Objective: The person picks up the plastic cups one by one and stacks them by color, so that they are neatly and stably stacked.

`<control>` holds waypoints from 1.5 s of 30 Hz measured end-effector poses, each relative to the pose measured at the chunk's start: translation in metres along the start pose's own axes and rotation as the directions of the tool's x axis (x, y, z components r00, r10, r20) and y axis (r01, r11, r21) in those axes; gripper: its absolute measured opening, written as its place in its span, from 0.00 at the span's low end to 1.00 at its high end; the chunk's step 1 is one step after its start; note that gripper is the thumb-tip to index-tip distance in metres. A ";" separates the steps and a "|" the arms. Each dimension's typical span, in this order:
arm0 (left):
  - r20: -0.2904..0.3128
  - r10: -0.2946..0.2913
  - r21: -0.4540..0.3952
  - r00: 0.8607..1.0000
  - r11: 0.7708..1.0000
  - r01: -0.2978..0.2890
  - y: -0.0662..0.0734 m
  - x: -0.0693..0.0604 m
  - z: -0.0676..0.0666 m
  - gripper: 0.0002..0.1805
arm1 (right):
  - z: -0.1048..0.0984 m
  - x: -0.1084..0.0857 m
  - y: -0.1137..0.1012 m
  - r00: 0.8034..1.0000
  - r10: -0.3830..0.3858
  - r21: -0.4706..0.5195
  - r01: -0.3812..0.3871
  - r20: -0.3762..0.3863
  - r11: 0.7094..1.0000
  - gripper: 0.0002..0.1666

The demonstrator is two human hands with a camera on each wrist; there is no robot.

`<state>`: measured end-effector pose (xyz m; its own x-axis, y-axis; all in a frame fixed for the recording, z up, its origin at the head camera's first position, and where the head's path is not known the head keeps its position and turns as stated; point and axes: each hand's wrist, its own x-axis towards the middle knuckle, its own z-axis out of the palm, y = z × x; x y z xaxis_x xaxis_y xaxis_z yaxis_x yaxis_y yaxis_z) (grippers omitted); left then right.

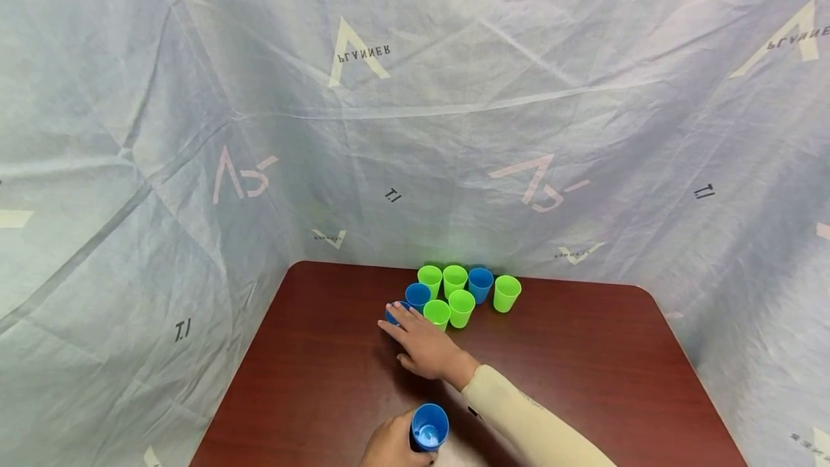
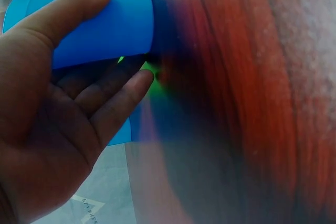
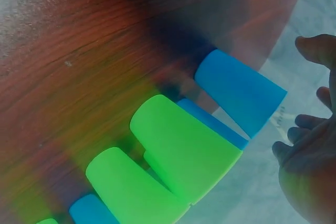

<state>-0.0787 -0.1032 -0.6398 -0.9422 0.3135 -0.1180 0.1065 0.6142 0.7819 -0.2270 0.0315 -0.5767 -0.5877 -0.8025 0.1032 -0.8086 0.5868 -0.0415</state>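
Note:
Near the front of the table my left hand (image 1: 391, 444) holds a blue cup (image 1: 429, 429) with its mouth facing up. In the left wrist view the thumb lies along one side of this cup (image 2: 115, 24) and the fingers pass around the other. My right hand (image 1: 426, 348), fingers extended, hovers by the nearest-left blue cup (image 1: 390, 316) of a group and partly hides it. The right wrist view shows a gap between that hand (image 3: 310, 150) and the blue cup (image 3: 241, 93). Behind it stands another blue cup (image 1: 418, 295), beside a green cup (image 1: 437, 313).
Several more upright cups are grouped toward the back: a green cup (image 1: 461, 308), a blue cup (image 1: 480, 285) and, at the right end, a green cup (image 1: 507, 294). The dark red wooden table (image 1: 311, 352) is bordered by a hanging grey sheet (image 1: 421, 150).

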 end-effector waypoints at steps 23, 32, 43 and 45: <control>-0.047 0.070 0.088 0.996 0.994 -0.066 -0.006 -0.001 0.004 0.33 | 0.027 0.021 0.010 0.995 0.079 -0.121 -0.072 0.053 0.990 0.54; -0.070 0.063 0.104 0.996 0.993 -0.055 -0.004 -0.003 0.004 0.34 | 0.030 0.022 0.005 0.991 0.108 -0.209 -0.090 0.076 0.974 0.46; -0.083 0.080 0.122 0.993 0.990 -0.069 -0.004 -0.006 0.005 0.35 | 0.036 0.014 0.005 0.996 0.084 -0.166 -0.079 0.024 0.983 0.34; -0.080 0.079 0.125 0.994 0.990 -0.069 -0.004 -0.006 0.005 0.35 | 0.036 0.013 0.006 0.997 0.073 -0.172 -0.070 0.007 0.983 0.34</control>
<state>-0.0719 -0.1038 -0.6455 -0.9533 0.3020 -0.0064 0.2098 0.6771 0.7053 -0.2401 0.0208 -0.6110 -0.6451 -0.7584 0.0929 -0.7485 0.6517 0.1231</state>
